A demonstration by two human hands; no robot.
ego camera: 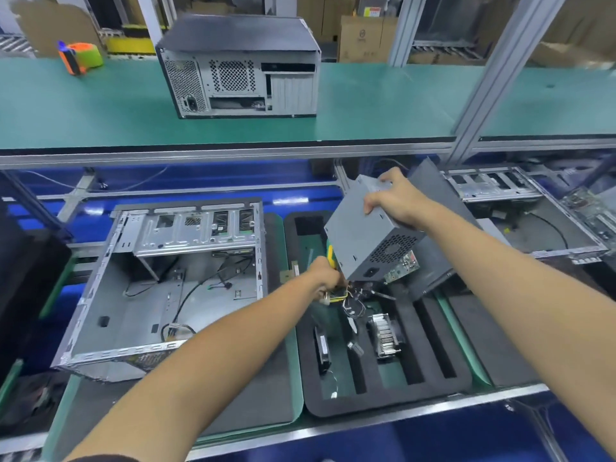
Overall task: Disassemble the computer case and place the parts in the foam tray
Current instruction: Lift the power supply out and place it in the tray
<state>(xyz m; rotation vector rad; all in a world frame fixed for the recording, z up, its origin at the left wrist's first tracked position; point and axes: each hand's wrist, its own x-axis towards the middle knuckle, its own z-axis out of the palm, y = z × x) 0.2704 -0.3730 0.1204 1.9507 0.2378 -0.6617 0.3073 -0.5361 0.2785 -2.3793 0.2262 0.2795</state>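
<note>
- Gripping the PSU (363, 228) at its upper far end, the right hand (396, 198) holds it in the air above the foam tray (393, 398).
- PSU tilted: long axis runs from upper far end down toward the person, with the vented socket face pointing down and near.
- Left hand (321, 275) has its grip closed around the cable bundle (336, 296) hanging from the PSU's low end, just above the tray.
- Tray holds a heatsink (385, 335) and a fan (322, 350) in separate slots.
- Open case (160, 288) lies on its side on the worktop (286, 368), left of the tray, opening up.
- Another closed case (240, 66) stands on the green shelf (383, 105) behind.
</note>
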